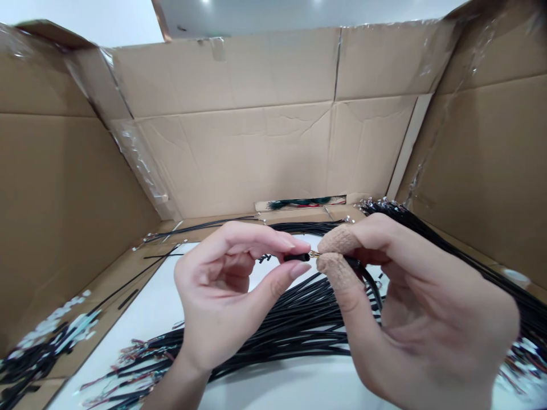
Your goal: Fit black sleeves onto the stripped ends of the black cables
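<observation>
Between the thumb and fingers of my left hand is a short black tube, its open end facing right. My right hand, with tan wraps on thumb and forefinger, pinches the end of a black cable. Thin bare wire ends stick out of that pinch and meet the tube's mouth; whether they are inside it I cannot tell. Below both hands a bundle of black cables lies on the white table surface, its stripped ends fanned out at the left.
Cardboard walls enclose the work area at the back and both sides. More cables with white connectors run along the right. At the left lie white connectors and dark cables. A slot in the back wall shows dark green and red material.
</observation>
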